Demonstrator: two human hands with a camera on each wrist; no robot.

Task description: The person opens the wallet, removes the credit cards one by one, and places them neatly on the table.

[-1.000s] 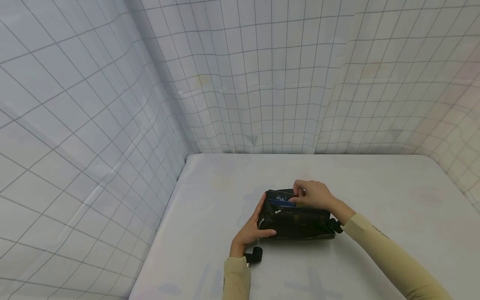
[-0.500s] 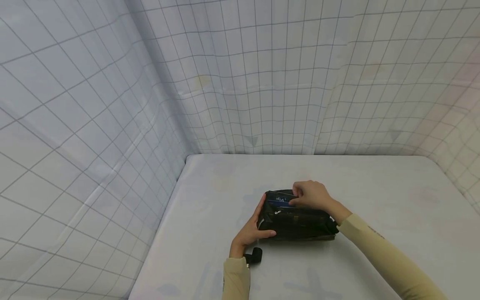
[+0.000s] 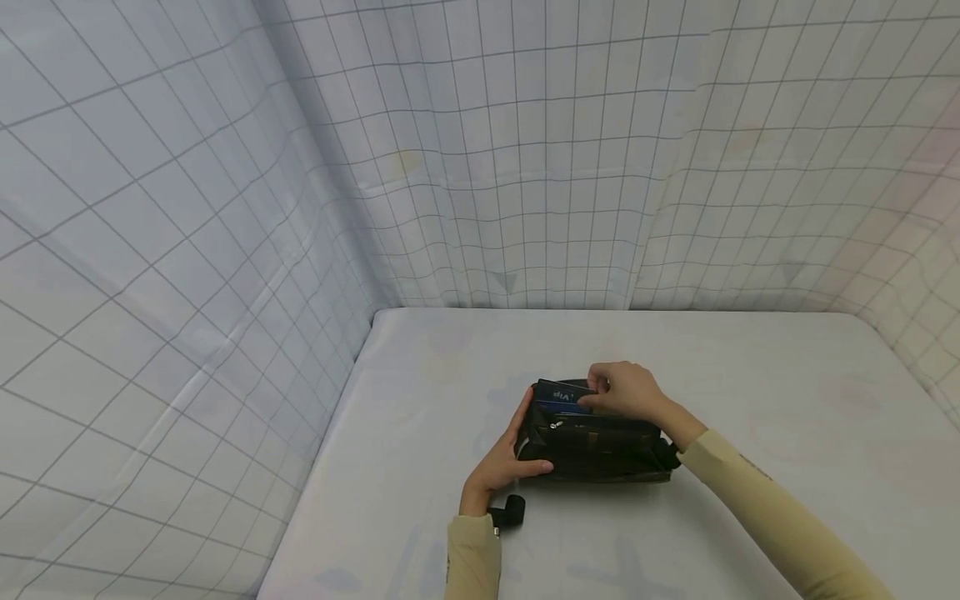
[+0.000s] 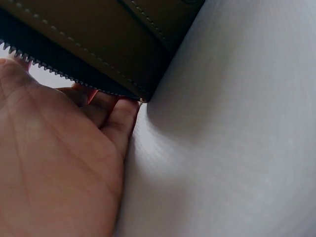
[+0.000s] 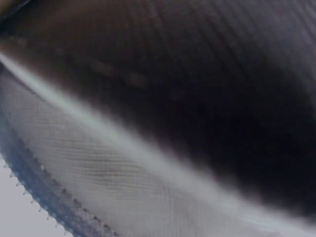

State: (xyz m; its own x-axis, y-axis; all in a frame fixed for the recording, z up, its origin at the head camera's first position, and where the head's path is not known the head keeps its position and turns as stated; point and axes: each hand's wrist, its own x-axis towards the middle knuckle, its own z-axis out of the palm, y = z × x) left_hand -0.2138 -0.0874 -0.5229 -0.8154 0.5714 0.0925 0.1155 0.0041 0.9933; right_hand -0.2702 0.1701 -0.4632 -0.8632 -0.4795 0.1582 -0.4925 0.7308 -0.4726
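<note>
A dark zippered wallet (image 3: 600, 454) stands unzipped on the white table, its opening facing up. My left hand (image 3: 497, 465) holds its left end, thumb on the near side and fingers along the left edge. The left wrist view shows the wallet's brown stitched side and zipper teeth above the left palm (image 4: 54, 158). A dark card marked VIP (image 3: 558, 393) shows in the opening, and a blue card (image 3: 558, 407) lies just in front of it. My right hand (image 3: 626, 390) pinches the VIP card's right end with thumb and curled fingers. The right wrist view shows only blurred lining (image 5: 89, 138) and zipper close up.
The white-covered table (image 3: 405, 417) spreads around the wallet. White grid-patterned cloth (image 3: 510, 167) hangs behind it and along both sides. A black wrist camera (image 3: 510, 511) sits beside the left wrist, and another is partly visible at the right wrist.
The cards first tilted and dipped slightly, then rose a little with their faces more visible. My right hand has shifted only slightly. My left hand and the wallet have stayed nearly still.
</note>
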